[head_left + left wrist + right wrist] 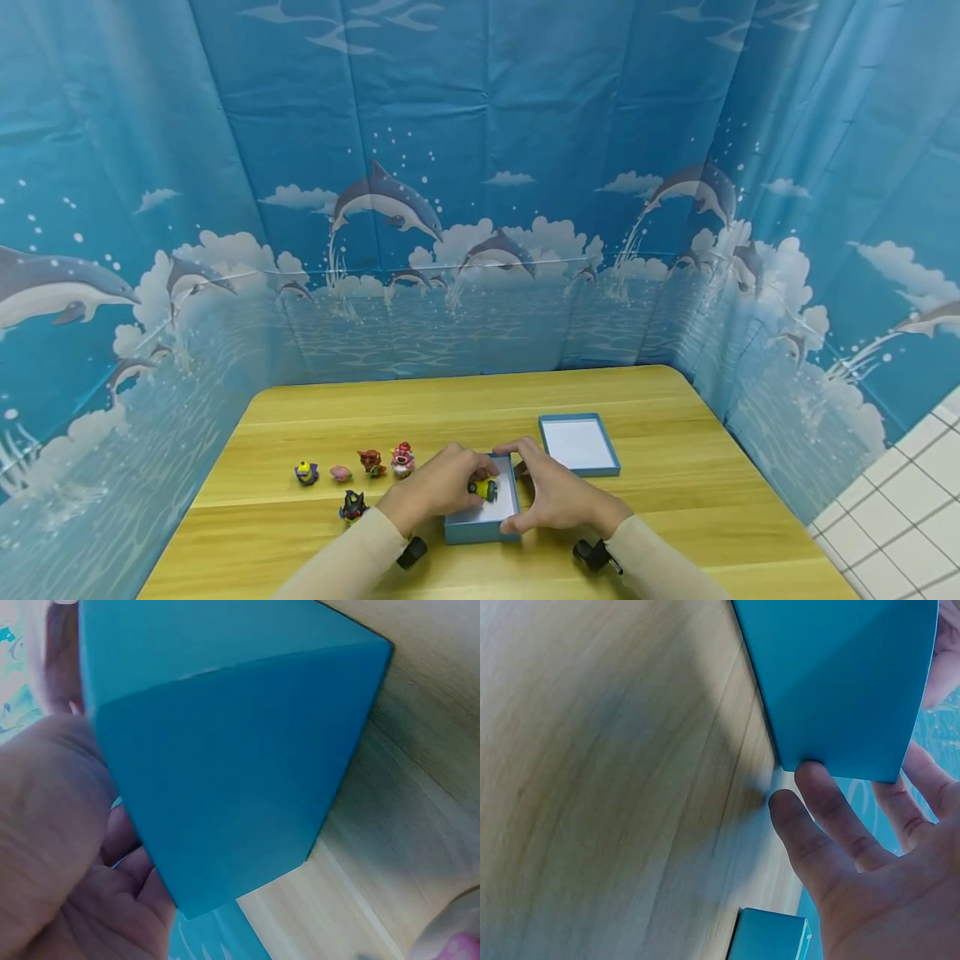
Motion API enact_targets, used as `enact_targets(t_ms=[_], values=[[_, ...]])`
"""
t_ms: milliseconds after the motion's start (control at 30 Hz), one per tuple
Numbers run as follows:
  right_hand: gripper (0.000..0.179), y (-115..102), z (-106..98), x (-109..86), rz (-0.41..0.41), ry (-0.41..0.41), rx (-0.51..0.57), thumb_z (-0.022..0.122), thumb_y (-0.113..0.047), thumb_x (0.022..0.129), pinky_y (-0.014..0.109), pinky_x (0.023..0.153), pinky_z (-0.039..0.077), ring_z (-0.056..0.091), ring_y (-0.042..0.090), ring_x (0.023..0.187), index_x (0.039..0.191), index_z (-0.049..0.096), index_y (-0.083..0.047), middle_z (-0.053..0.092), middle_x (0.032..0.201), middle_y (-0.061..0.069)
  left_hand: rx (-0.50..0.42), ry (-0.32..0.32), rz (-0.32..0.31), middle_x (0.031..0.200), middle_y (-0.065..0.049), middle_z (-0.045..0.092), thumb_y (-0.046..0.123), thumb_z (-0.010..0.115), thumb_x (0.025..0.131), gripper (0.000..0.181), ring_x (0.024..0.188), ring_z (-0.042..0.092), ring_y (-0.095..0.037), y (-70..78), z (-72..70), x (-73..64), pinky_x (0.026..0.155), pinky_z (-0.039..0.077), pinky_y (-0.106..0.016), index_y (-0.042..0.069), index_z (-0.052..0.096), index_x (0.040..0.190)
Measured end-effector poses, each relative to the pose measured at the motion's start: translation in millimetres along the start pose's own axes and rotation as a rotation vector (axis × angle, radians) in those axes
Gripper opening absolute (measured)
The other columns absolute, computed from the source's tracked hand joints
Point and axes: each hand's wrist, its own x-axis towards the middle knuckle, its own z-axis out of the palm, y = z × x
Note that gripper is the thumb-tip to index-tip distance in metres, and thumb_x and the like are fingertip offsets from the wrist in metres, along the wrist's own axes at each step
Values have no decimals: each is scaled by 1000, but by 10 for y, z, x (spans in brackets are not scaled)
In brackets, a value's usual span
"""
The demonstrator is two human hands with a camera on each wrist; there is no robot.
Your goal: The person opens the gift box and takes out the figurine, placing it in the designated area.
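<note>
A shallow blue box (pixel 480 532) with a white inside stands on the table in front of the person. The left hand (pixel 447 479) reaches over its left side and pinches a small yellow toy figure (pixel 486 489) with dark parts, down inside the box. At the right side, the right hand (pixel 558 492) holds the box between its thumb at the near corner and its fingers at the far corner. The left wrist view has the box's outer wall (pixel 232 780) in front and hides the toy. In the right wrist view, fingertips touch the box's far end (pixel 840 690).
A matching blue lid (pixel 579 443), white inside, lies behind the right hand. Left of the box are a dark figure (pixel 352 506), a purple-and-yellow figure (pixel 306 473), a pink one (pixel 341 473), a reddish-brown one (pixel 371 462) and a red-and-pink one (pixel 402 459). A dolphin-print curtain (pixel 465 333) surrounds the table.
</note>
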Motion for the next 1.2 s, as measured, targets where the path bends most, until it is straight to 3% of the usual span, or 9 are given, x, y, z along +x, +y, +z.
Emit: enact_targets(t_ms=[267,1200], values=[[98,-3,-4,5,-14,-3,2,99,-42,95,48,121,60,66,35,142,171,42,-16,46,171,10,44,1,-9,124,1,88,12,98,96,44,112,82,-8,-9,13,34,97,69,-24,16,84,137],[98,13,14,-7,8,2,1,99,-48,94,47,120,61,66,30,143,171,44,-23,47,169,6,-9,36,28,124,-2,88,9,98,95,45,112,82,-9,-1,3,-23,97,69,-23,13,84,138]])
